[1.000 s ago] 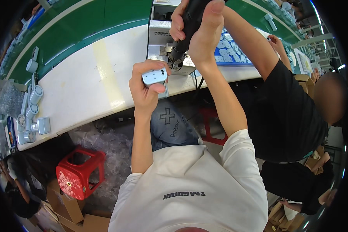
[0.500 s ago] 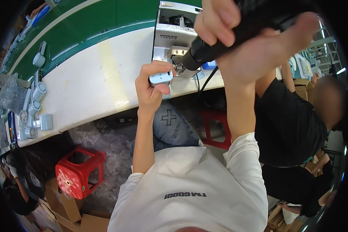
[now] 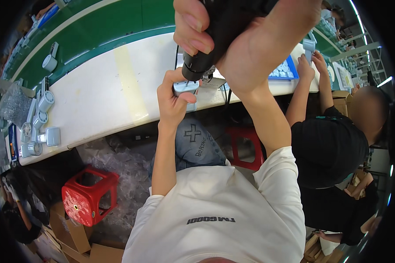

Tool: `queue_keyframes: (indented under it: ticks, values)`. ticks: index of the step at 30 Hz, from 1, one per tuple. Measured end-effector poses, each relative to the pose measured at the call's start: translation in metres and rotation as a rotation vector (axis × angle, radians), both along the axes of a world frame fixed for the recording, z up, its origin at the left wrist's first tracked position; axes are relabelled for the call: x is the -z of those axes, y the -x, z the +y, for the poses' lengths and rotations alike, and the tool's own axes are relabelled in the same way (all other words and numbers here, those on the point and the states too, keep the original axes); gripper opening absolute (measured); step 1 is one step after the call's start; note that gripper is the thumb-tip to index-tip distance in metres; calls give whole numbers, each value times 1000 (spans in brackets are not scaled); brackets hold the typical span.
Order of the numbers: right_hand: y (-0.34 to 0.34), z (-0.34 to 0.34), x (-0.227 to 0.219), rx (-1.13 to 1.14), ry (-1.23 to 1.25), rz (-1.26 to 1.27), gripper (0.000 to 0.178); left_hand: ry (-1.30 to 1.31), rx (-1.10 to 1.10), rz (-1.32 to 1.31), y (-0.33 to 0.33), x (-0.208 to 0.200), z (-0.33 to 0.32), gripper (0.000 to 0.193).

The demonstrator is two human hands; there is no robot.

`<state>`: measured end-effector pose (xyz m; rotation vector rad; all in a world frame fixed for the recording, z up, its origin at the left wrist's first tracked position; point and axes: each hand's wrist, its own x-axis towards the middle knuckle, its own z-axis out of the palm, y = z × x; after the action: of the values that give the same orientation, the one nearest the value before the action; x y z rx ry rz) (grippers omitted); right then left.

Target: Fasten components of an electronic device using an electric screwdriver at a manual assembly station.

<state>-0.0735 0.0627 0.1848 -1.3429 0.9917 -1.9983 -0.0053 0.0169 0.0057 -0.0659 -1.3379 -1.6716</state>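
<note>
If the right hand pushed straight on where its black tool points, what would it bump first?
Probably the blue part in the left hand. The tool ends right over it, maybe touching; depth is unclear.

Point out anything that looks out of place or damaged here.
The crumpled clear plastic beside the red stool on the left looks untidy, seemingly heaped loose on the floor. The pale-blue part in the left hand shows no obvious damage.

Over the near edge of a smooth, glossy white worktable (image 3: 94, 98), a matt black plastic power tool (image 3: 223, 31) and smooth pale-blue plastic casing (image 3: 181, 89) — below it, shiny red plastic stool (image 3: 80, 200), crinkled clear film (image 3: 131, 184).
</note>
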Motion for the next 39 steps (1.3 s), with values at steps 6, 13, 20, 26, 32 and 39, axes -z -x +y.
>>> queue_keyframes:
  ticks: [6, 13, 20, 26, 32, 39]
  values:
    - [3, -4, 6, -22, -45, 1, 61, -2, -2, -12, 0, -2, 2, 56]
    - [2, -1, 9, -55, -85, 1, 59, -18, -38, -24, -2, -8, 5, 56]
    - [1, 0, 6, -107, -111, 23, 57, -42, -30, -18, -1, -10, 5, 57]
    - [-1, 13, 11, -48, 183, 75, 77, 15, -26, -31, -1, 20, -2, 60]
    - [11, 57, 49, 307, 278, -78, 79, 95, -18, 68, -18, 4, -4, 59]
    - [22, 49, 155, 571, 74, -48, 77, 346, -453, -8, -19, -65, -75, 42]
